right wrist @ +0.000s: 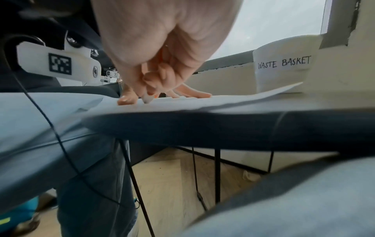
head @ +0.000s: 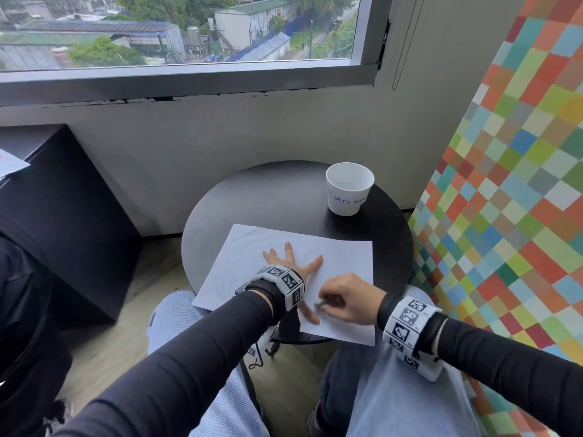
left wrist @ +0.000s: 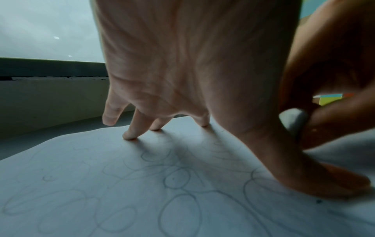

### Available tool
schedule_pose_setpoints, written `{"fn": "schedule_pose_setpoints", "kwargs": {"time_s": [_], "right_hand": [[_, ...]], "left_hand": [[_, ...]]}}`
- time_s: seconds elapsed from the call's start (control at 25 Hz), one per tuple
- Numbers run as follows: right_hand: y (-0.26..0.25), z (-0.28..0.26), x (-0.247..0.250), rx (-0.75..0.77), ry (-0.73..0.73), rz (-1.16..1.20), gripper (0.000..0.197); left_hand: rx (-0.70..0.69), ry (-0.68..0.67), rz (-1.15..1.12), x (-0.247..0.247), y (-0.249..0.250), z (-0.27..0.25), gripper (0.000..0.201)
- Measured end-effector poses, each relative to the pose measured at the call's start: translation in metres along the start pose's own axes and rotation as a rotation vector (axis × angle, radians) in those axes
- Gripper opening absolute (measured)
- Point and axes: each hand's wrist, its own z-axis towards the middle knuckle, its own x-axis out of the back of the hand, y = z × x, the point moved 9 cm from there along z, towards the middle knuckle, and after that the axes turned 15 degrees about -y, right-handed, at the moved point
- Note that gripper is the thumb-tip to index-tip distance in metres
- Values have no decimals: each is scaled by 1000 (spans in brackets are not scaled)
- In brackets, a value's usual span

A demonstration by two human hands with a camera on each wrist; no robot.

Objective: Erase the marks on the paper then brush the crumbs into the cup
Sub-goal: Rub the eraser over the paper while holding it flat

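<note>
A white sheet of paper [head: 340, 257] lies on the round black table [head: 268, 197], its near edge hanging over the rim. Faint pencil loops [left wrist: 178, 181] cover the paper in the left wrist view. My left hand [head: 293, 263] lies flat on the sheet with fingers spread, thumb [left wrist: 316, 181] pressed down. My right hand [head: 344, 302] pinches a small white eraser [left wrist: 294, 120] and holds its tip [right wrist: 147, 99] against the paper just right of the left thumb. A white paper cup [head: 348, 188] labelled WASTE BASKET [right wrist: 284, 62] stands upright at the table's far right.
A wall under a window [head: 176, 29] runs behind the table. A checkered multicoloured panel [head: 520, 171] stands close on the right. A black box [head: 63, 216] sits to the left. My knees in light jeans [head: 394, 389] are under the table's near edge.
</note>
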Motion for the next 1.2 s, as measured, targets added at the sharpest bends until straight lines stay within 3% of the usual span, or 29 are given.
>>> {"fn": "schedule_pose_setpoints", "kwargs": {"time_s": [0.16,0.28,0.44,0.6,0.76,0.88,1.04,1.2], "right_hand": [[22,1,29,-118,208,-41,18],[-5,5,-2,-3,50,-13,18],[18,3,24,-121,204,-68,20],[-3,7,-4,-16,33,-49,20],[16,5,22,-100,178,-81,19],[-7,7,-7,20,-7,-51,21],[19,8,20,-111,158,-63,20],[-4,13,-6,6,-2,-50,21]], "left_hand": [[-4,-8,-48,-3,-3,6,148],[-9,-9,-30,-2,-1,5,146],[-22,21,-32,-2,-2,0,145],[-24,26,-10,-1,-1,-4,145],[-17,27,-6,-2,-2,-6,145],[-5,25,5,-1,-1,-9,146],[-20,28,-1,0,0,-9,144],[-17,19,-5,-1,0,-9,145]]}}
